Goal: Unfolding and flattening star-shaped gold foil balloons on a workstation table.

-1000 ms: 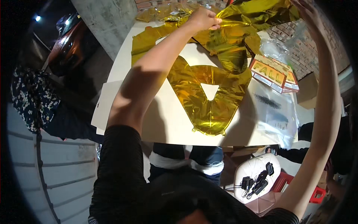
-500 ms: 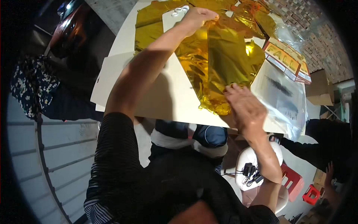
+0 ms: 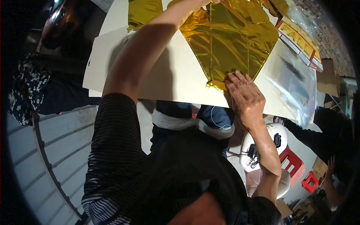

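A shiny gold foil piece (image 3: pixel 234 41), flat like an uninflated balloon, lies across the pale tabletop (image 3: pixel 187 84) and tapers toward the near edge. At the top of the view, my left hand (image 3: pixel 204 2) pinches the foil's far part; the picture's edge cuts off most of that hand. My right hand (image 3: pixel 245 93) rests flat on the narrow near end, fingers stretched out and pressing on the foil. Small crinkled tabs (image 3: pixel 214 85) stick out beside my right fingertips. Another gold foil piece (image 3: pixel 144 13) lies left of my left forearm.
A clear plastic bag (image 3: pixel 294 80) lies at the table's right, below a red and yellow box (image 3: pixel 300 41). A white chair (image 3: pixel 262 144) holds black adapters and cables. Red stools (image 3: pixel 292 165) stand beyond it. Another person's dark sleeve (image 3: pixel 303 131) shows at right.
The foil's near part has gone from crumpled to spread flatter and wider. The view has shifted, so the table sits higher and my left hand is mostly cut off.
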A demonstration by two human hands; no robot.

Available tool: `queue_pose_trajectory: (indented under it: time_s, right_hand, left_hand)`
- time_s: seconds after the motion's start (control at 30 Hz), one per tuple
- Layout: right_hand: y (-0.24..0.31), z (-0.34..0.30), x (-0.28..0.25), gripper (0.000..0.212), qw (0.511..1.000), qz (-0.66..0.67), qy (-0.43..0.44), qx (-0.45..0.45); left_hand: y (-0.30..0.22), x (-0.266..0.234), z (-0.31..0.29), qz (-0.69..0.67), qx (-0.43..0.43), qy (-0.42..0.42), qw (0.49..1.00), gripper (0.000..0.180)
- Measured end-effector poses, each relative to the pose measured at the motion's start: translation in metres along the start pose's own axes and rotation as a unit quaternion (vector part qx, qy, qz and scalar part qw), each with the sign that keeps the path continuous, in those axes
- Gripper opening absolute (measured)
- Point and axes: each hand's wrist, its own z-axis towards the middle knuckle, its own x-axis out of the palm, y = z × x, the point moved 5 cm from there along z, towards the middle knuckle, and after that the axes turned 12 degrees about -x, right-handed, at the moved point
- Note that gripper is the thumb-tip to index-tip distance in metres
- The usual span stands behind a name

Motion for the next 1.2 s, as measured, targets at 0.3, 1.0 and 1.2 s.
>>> queue_pose_trajectory:
  time_s: [0.3,1.0,1.2]
  right_hand:
    - [-0.007,0.002,0.001,0.021,1.000,0.018,0.009,0.010]
    - [-0.038,0.026,-0.001,0.021,0.992,0.082,0.020,0.097]
    - [-0.040,0.028,-0.003,0.023,0.991,0.090,0.008,0.097]
  left_hand:
    - [0.003,0.003,0.042,0.027,0.040,0.021,0.999,0.043]
    - [-0.008,0.026,0.099,0.278,0.134,0.001,0.951,0.035]
    - [-0.014,0.032,0.101,0.279,0.127,-0.024,0.951,0.034]
